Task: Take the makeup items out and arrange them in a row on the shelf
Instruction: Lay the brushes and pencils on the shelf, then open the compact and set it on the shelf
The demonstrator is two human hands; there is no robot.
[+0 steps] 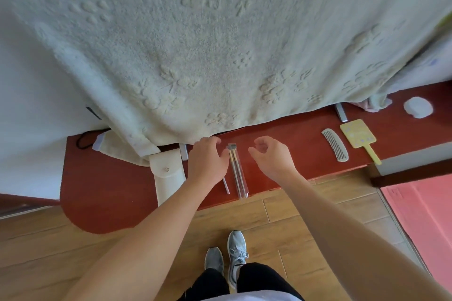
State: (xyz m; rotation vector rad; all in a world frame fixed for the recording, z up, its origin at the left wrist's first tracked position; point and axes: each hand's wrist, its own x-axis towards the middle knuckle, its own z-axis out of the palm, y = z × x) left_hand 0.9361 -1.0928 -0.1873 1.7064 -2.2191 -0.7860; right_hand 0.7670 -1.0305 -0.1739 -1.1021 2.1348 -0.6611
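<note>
Both grips hover half-curled and empty, left hand point(206, 160) nearer the clear-sleeved makeup brushes point(236, 170), which lie six-to-twelve o'clock on the dark red shelf point(293, 146).

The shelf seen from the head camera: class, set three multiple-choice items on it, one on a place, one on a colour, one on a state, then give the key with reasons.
1. Where does the grey comb lie?
A. Left of the white pouch
B. Between the brush sleeve and the yellow hand mirror
C. On the floor

2. What colour is the shelf?
A. Dark red
B. Blue
C. Black

3. What is the right hand doing?
A. Gripping the comb
B. Pressed flat on the towel
C. Open over the shelf, holding nothing

Key: 1 B, the comb sits right of the clear brush sleeve and just left of the yellow hand mirror. 2 A, its bare surface is dark red. 3 C, its fingers are curled apart with nothing between them.
</note>
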